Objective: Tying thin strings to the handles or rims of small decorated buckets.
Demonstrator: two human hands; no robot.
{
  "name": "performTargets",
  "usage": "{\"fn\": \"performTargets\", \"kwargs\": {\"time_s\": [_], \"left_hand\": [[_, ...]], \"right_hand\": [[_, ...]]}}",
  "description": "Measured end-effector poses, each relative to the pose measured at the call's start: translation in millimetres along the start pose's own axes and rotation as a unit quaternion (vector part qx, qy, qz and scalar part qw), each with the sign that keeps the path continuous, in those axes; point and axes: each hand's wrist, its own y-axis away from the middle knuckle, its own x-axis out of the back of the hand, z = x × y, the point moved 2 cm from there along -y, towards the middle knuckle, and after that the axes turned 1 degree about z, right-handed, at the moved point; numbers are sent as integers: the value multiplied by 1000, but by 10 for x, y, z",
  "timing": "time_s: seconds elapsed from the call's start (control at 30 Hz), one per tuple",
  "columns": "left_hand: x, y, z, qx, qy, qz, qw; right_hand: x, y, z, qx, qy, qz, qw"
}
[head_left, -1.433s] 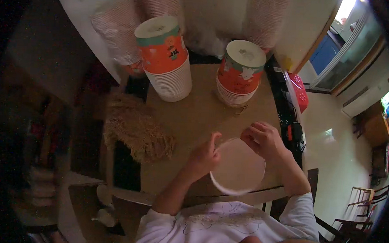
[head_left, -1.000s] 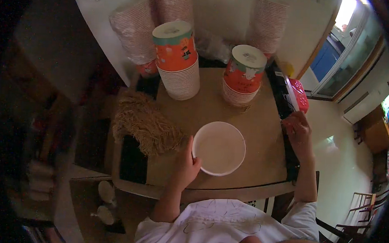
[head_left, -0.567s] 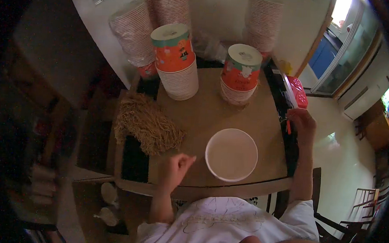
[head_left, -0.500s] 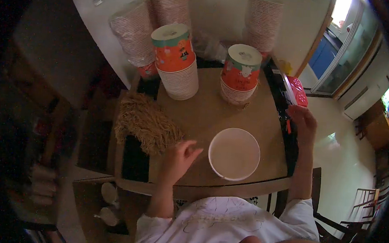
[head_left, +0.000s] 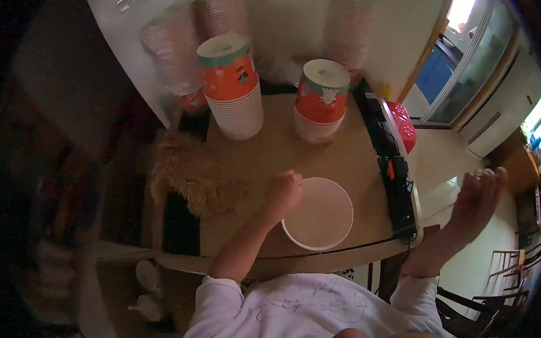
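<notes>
- Left hand (head_left: 283, 195): fingers curled at the upper-left rim of the white paper bucket (head_left: 321, 219); cannot tell whether they pinch it.
- Right hand (head_left: 478, 199): raised beyond the counter's right edge, fingers loosely spread.
- Bucket: mouth up near the counter's (head_left: 271, 154) front edge.
- Behind it: two upside-down stacks of orange-and-white paper buckets (head_left: 235, 89).
- Left: brown shredded fibre (head_left: 194, 181).
</notes>
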Motion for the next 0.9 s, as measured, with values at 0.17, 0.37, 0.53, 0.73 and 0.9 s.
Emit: {"fn": "performTargets", "kwargs": {"time_s": [0.17, 0.37, 0.53, 0.73, 0.9], "left_hand": [[182, 197, -63, 61, -3, -27, 998], [144, 320, -88, 72, 2, 11, 997], [141, 380, 7, 64, -14, -15, 998], [103, 433, -13, 73, 62, -4, 995], [154, 465, 38, 90, 93, -36, 991]], "right_hand": [[209, 1, -181, 29, -128, -5, 991], [238, 255, -39, -27, -349, 99, 931], [-569, 805, 1180, -489, 178, -213, 827], [-477, 1437, 1979, -617, 107, -198, 754], [-453, 1541, 2153, -675, 124, -159, 710]]}}
